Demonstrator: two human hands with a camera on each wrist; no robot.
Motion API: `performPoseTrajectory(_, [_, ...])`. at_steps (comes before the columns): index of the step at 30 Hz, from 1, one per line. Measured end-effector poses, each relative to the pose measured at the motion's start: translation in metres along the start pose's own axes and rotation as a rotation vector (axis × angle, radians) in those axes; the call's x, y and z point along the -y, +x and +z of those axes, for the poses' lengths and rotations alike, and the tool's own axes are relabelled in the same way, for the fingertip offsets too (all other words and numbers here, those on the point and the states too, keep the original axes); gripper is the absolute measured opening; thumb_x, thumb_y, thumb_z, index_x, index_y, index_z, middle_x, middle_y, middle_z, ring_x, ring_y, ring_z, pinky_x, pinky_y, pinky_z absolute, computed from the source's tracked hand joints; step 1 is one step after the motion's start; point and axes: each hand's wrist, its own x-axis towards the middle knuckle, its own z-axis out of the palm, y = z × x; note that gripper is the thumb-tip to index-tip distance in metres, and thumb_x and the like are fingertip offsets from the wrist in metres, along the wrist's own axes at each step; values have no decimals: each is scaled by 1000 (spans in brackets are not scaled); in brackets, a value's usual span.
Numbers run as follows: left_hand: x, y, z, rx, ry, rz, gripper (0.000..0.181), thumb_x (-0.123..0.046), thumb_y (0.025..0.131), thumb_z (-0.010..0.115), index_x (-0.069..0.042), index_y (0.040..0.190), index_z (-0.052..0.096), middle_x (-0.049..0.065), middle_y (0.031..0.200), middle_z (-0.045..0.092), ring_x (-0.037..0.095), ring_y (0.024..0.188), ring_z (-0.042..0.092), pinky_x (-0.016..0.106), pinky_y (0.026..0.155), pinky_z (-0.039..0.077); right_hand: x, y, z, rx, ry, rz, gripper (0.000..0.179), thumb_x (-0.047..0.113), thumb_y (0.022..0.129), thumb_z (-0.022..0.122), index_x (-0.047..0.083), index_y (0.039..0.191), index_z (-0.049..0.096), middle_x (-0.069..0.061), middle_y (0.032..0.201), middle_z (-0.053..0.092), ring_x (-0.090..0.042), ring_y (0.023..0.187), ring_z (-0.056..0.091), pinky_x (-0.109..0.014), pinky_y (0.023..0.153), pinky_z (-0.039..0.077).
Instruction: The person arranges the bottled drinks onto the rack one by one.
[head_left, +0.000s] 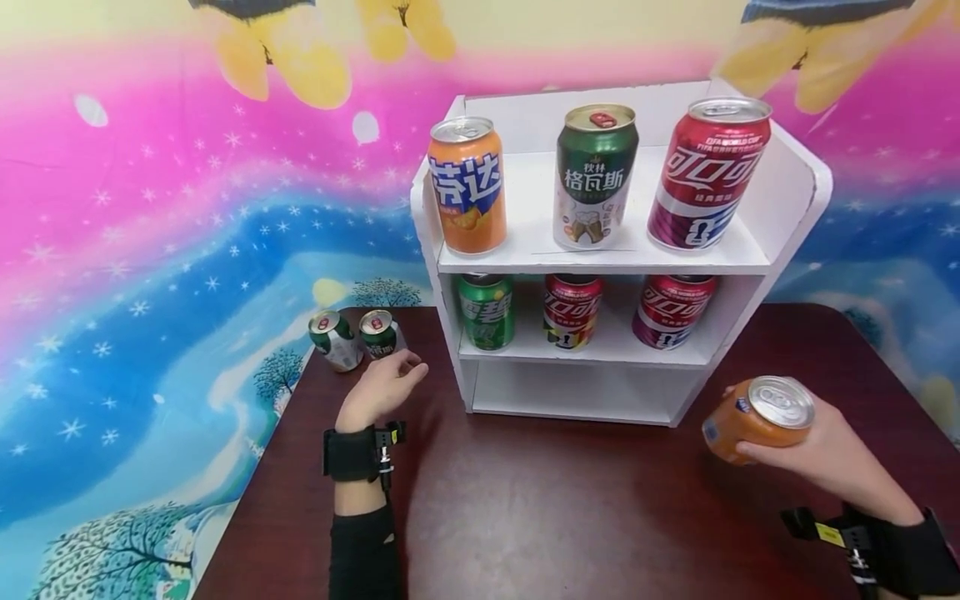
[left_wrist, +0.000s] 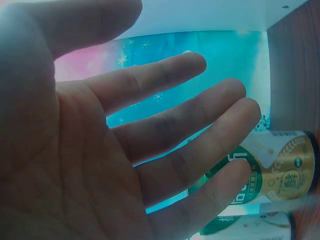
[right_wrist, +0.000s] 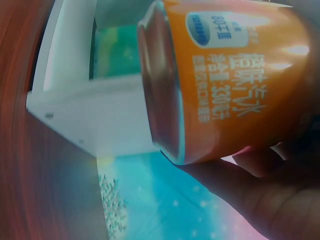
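In my right hand (head_left: 813, 429) I grip an orange soda can (head_left: 757, 421), tilted, over the right part of the table beside the shelf. The right wrist view shows that orange can (right_wrist: 230, 80) large, thumb and fingers around it. My left hand (head_left: 382, 387) holds nothing; in the left wrist view its fingers (left_wrist: 165, 125) are spread and relaxed. It is nearest to two green-and-white cans, one (head_left: 380, 333) just behind the fingers and one (head_left: 335, 342) farther left, both standing on the table.
A white shelf (head_left: 573, 392) stands at the table's back. Its top tier carries an orange can (head_left: 468, 187), a green can (head_left: 595, 179) and a red can (head_left: 708, 175). Below are a green can (head_left: 487, 312) and two red cans (head_left: 572, 310). A patterned backdrop (head_left: 225, 208) hangs behind the dark table (head_left: 540, 500).
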Motion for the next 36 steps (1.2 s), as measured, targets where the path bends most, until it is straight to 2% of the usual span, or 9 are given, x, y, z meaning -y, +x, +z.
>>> performPoseTrajectory(6, [-2, 1, 2, 8, 26, -9, 34, -33, 98, 49, -7, 117, 60, 10, 108, 63, 24, 90, 59, 44, 80, 47, 12, 1, 9, 62, 0, -3, 66, 12, 76, 80, 6, 130, 45, 9, 108, 59, 1, 91, 58, -21, 70, 51])
performPoseTrajectory(14, [-2, 2, 1, 2, 37, -10, 35, -33, 98, 50, -6, 117, 60, 11, 107, 63, 25, 91, 59, 45, 80, 47, 23, 14, 25, 127, 32, 5, 72, 17, 75, 82, 5, 133, 42, -10, 112, 58, -3, 94, 59, -24, 73, 51])
performPoseTrajectory(21, [-1, 0, 3, 16, 33, -41, 36, -35, 98, 50, -7, 118, 60, 11, 109, 62, 25, 94, 59, 44, 81, 47, 31, 29, 54, 222, 160, -24, 66, 17, 75, 81, 9, 129, 44, -8, 112, 59, -16, 95, 60, -28, 77, 51])
performPoseTrajectory(25, [-1, -2, 4, 17, 32, -34, 37, -34, 98, 50, -7, 119, 59, 11, 111, 62, 25, 95, 59, 45, 82, 47, 29, 39, 75, 294, 272, -49, 64, 13, 75, 81, 10, 128, 46, -9, 112, 58, -20, 97, 60, -31, 78, 51])
performPoseTrajectory(29, [-1, -1, 3, 14, 36, -25, 37, -34, 98, 49, -6, 119, 59, 12, 110, 63, 26, 93, 60, 46, 81, 47, 26, 50, 97, 349, 332, -54, 63, 13, 74, 81, 13, 127, 47, -9, 113, 58, -24, 98, 59, -33, 79, 51])
performPoseTrajectory(33, [-3, 0, 4, 12, 39, -19, 37, -34, 97, 50, -5, 120, 59, 13, 110, 63, 26, 93, 60, 46, 81, 48, 23, 59, 111, 356, 367, -64, 63, 13, 74, 81, 12, 127, 46, -10, 113, 57, -27, 99, 58, -34, 80, 51])
performPoseTrajectory(36, [-4, 1, 6, 15, 43, -18, 37, -34, 98, 50, -6, 119, 59, 12, 110, 63, 25, 92, 60, 45, 81, 48, 21, 63, 118, 322, 362, -75, 65, 13, 74, 82, 9, 127, 45, -10, 113, 57, -26, 98, 58, -33, 80, 51])
